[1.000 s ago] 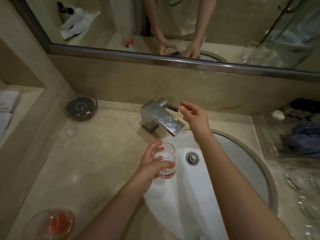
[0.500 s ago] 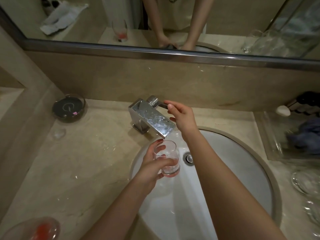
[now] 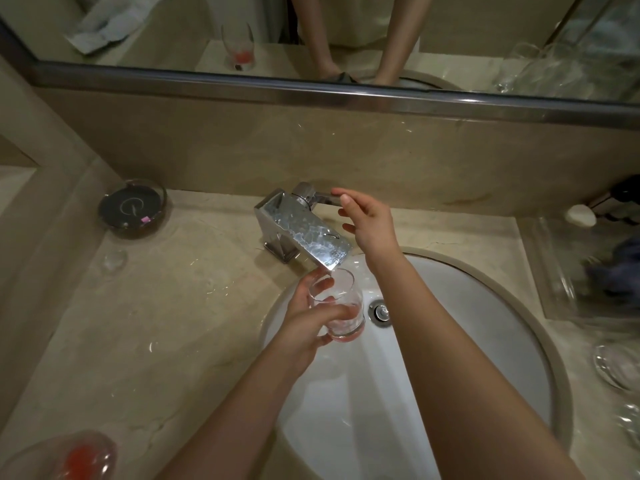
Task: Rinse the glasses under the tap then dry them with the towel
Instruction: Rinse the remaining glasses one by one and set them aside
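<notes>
Under the square chrome tap (image 3: pixel 304 233), your left hand (image 3: pixel 304 327) grips the clear glass tumbler (image 3: pixel 341 306) while your right hand (image 3: pixel 369 221), fingers loose, touches the lever (image 3: pixel 325 199); a sudden strong jet could splash out or make the wet glass slip.

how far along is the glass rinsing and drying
Nothing looks finished. In hand: the left hand holds a glass under the tap spout, the right hand at the lever; no water visible. Left: rinsing, the red-stained glass, all drying.
</notes>
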Motion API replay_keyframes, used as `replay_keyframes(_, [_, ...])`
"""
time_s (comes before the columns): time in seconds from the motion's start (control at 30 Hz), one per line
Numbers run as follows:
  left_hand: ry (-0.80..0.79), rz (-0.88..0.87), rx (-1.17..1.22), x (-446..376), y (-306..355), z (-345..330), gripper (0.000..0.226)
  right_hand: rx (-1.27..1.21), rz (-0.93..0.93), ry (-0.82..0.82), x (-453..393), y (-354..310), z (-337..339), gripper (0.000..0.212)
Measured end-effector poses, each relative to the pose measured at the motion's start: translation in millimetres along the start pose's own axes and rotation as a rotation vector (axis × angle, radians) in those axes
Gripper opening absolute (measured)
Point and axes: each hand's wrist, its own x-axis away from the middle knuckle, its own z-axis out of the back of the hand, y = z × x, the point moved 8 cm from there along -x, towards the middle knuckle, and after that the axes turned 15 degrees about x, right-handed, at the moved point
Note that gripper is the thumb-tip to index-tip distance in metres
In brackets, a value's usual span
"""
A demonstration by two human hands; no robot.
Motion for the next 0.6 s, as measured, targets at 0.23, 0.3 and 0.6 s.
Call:
replay_keyframes(0.23, [-0.011, 0.003, 0.026, -3.6, 4.6, 2.7, 0.079, -0.064, -0.078, -0.007, 10.9, 8.2, 3.3, 0.018])
replay_keyframes(0.3, [-0.027, -0.008, 0.039, -3.3, 7.0, 2.4, 0.076, -0.105, -0.133, 0.003, 23.6, 23.6, 8.1, 0.016])
replay_keyframes(0.6, [-0.11, -0.062, 0.107, -8.7, 14.1, -3.4, 0.085, -0.309, -0.743, -0.351, 127.9, 121.4, -18.5, 0.066])
